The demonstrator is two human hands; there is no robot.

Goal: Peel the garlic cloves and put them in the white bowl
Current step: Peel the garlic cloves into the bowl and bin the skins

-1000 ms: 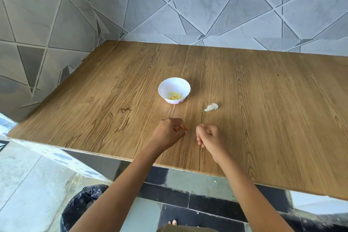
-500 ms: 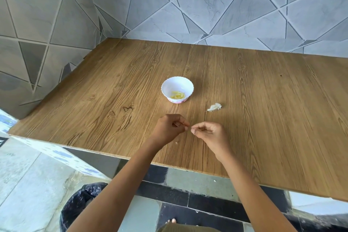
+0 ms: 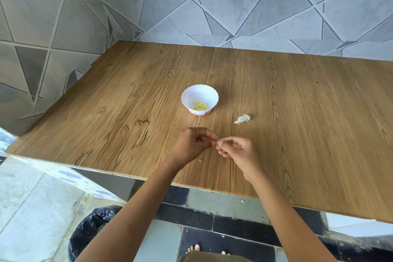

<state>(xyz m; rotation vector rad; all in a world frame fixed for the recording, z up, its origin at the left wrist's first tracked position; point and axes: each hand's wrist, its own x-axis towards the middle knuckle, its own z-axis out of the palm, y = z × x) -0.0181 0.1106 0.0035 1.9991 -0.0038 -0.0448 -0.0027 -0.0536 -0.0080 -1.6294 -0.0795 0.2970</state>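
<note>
Both hands have closed the gap that lay between them a second ago, when they hung apart as loose fists; half a second ago their tips had met, and they meet in the same spot now, low over the near part of the counter [image 3: 297, 134]. The left hand [image 3: 194, 144] is curled, knuckles up, its thumb and forefinger pointing right in a pinch. The right hand [image 3: 238, 151] faces it with the wrist bent a little, forefinger and thumb stretched left, the other fingers folded under. The fingertips [image 3: 227, 139] of the two hands touch around a garlic clove [image 3: 217, 143], so small and so covered that only a pale sliver shows; both hands grip it between thumb and forefinger. How much skin is on it cannot be told. Both forearms reach in from the lower edge, bare.

Just below the left hand a tiny pale fleck [image 3: 200, 160] lies on the wood. Beyond the right hand, apart from it, lies a white papery garlic piece [image 3: 242, 119] with a thin tail pointing left; whether it is a whole clove or loose skin is unclear. Further back and to its left stands the white bowl [image 3: 189, 97], upright, with a scalloped rim, and yellowish peeled cloves [image 3: 201, 106] in its bottom.

Grey tiled wall [image 3: 234, 2] rises behind and to the left. Under the counter's near edge a bin [image 3: 89, 232] with a black liner stands on the floor [image 3: 32, 219], and bare toes [image 3: 194, 248] show.
</note>
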